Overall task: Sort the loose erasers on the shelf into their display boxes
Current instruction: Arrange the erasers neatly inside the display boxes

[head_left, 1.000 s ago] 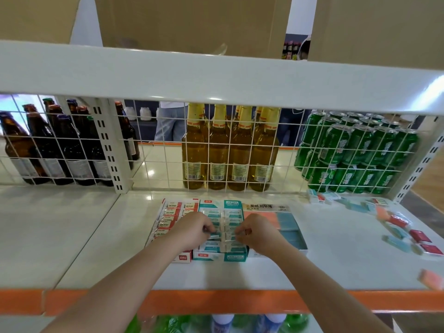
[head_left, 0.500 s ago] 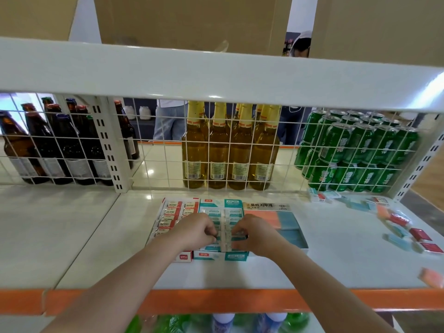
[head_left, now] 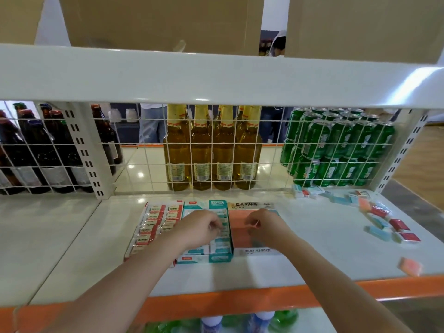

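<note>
The left hand is hovering over the teal cardboard display box, fingers curled, perhaps pinching an eraser. Right of that box, the right hand is pinching a small salmon-pink eraser over the pink-and-blue tray.

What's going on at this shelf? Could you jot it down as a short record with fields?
Setting: white shop shelf with a wire back
Boxes: red box, teal box, orange-and-blue box, side by side
Left hand: fingers curled over the teal box; contents of grip unclear
Right hand: pinches something small over the orange-and-blue box
Loose erasers: scattered to the right
Behind wire: amber bottles, green cans
</note>
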